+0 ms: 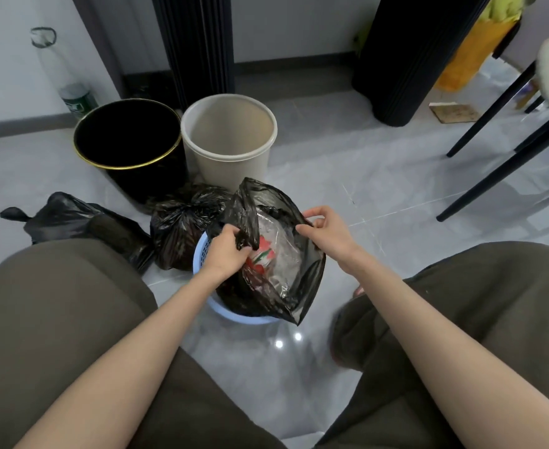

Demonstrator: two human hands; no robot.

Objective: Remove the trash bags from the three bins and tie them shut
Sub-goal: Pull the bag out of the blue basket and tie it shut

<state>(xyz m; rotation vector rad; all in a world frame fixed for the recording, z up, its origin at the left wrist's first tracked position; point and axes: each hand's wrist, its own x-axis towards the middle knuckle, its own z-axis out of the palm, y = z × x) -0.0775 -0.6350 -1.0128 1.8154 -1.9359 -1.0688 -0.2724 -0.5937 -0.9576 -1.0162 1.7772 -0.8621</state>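
Grey tiled floor point(380, 176) | black bin point(130, 147) and beige bin point(231, 137) bagless | two tied bags point(182, 225) beside them | left hand point(226, 251) and right hand point(326, 231), fingers clenched on third trash bag point(283, 254) sitting in blue basket bin point(202, 254)

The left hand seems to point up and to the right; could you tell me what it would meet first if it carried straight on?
Most likely the black trash bag that the left hand already grips; the right hand lies beyond, though depth is unclear.
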